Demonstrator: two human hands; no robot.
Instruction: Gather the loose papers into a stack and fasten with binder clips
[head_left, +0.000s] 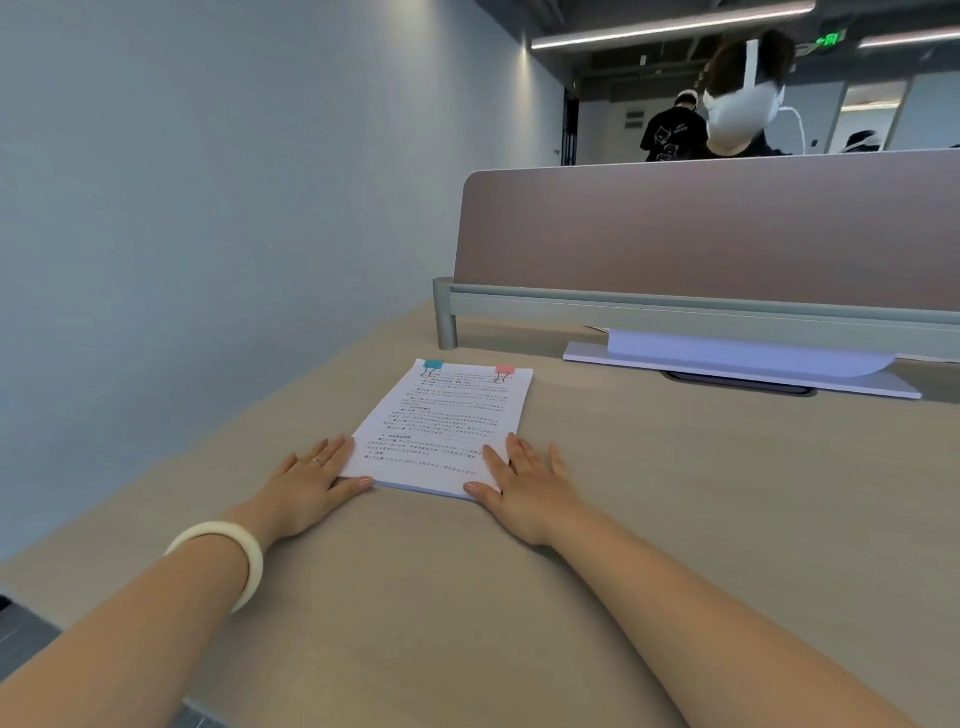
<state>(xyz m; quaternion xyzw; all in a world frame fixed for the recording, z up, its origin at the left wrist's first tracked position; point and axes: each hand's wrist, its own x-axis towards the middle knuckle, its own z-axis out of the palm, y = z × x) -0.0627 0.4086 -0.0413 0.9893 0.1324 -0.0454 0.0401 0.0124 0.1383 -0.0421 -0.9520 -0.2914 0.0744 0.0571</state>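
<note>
I see the paper stack lying flat on the desk, its far edge already fastened by a teal binder clip and a pink binder clip. I judge it light, floppy and prone to slide on the smooth top, so I would lift it by the clipped edge, where the sheets are locked together. My left hand rests flat, fingers spread, at the near left corner; my right hand lies flat and spread at the near right corner. Neither grips anything.
</note>
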